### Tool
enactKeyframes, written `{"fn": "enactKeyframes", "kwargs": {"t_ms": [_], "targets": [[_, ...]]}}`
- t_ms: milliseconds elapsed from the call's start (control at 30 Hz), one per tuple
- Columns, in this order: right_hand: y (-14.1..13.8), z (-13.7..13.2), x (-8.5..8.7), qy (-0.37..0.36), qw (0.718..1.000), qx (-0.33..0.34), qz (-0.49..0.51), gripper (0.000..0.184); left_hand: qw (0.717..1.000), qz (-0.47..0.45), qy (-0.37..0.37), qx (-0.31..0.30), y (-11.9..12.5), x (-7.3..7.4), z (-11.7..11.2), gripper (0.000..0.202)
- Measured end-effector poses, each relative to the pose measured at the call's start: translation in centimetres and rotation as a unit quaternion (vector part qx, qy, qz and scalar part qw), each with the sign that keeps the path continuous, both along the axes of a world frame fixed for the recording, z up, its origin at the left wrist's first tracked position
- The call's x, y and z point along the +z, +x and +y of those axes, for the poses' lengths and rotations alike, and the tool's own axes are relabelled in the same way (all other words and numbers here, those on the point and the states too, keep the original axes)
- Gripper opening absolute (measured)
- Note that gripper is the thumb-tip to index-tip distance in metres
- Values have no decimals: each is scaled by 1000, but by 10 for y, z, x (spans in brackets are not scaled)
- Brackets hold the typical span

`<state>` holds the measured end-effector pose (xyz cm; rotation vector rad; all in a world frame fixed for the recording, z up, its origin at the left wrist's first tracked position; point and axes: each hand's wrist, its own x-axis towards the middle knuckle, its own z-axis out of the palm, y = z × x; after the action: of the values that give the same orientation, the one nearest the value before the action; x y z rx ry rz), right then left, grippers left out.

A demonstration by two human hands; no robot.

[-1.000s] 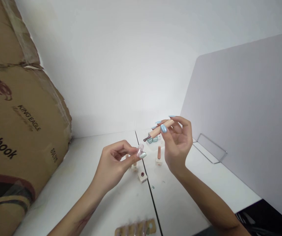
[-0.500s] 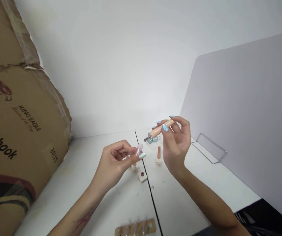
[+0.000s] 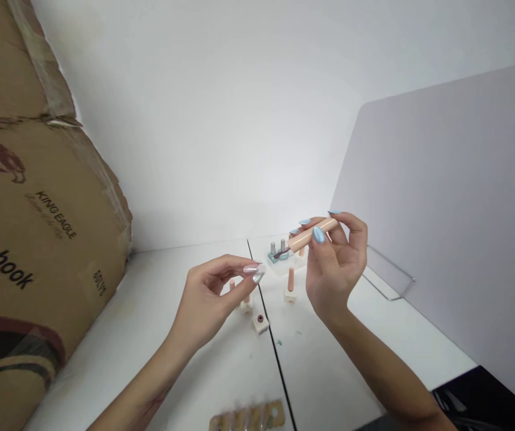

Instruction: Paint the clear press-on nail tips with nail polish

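**Right hand**: thumb on the near side, fingertips on the far side, in a firm pinch on a peach cylindrical applicator handle. Handle held roughly level in the air above the far part of the white table, with a slim dark brush tip angled down and to the left.

**Left hand**: raised and well clear of the tabletop, fingers curled, thumb and forefinger close at the tips. No object visible between them; any hold impossible to tell.

**Handling note:** grip best kept around the middle of the handle, away from the brush end, with the tip clear of the bottles below and the left fingers.

**Condition:** handle smooth, peach, no visible marking; brush tip too small for detail. Pale blue nails on the right hand, pearly nails on the left.

**Nearby:** small grey-capped bottles on teal bases beneath the brush tip; a peach tapered piece on a cream square base; a cream block with a round dark opening. Also a printed cardboard box at left, a pale grey divider panel at right, and a clear acrylic stand against it.
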<state>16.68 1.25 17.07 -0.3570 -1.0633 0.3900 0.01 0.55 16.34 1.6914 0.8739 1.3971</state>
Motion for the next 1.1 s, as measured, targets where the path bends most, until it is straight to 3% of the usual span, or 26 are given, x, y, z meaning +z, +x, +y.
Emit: {"fn": "enactKeyframes", "kwargs": {"t_ms": [367, 467, 600, 700, 833, 1100], "targets": [[-3, -3, -1, 6, 999, 35, -25, 25, 999, 30, 8, 22, -3, -1, 1, 5], [-3, -3, -2, 17, 998, 41, -41, 25, 999, 21, -17, 18, -3, 0, 1, 17], [-2, -4, -1, 20, 996, 57, -62, 25, 1000, 3, -22, 8, -1, 2, 1, 3], [-2, -4, -1, 32, 994, 86, -66, 25, 1000, 10, -16, 7, 1, 3, 0, 14], [-3, -4, -2, 34, 991, 112, -67, 26, 1000, 22, -17, 13, 2, 3, -1, 12], [-5, -1, -5, 1, 995, 81, -65, 25, 999, 33, -28, 12, 5, 6, -3, 11]]}}
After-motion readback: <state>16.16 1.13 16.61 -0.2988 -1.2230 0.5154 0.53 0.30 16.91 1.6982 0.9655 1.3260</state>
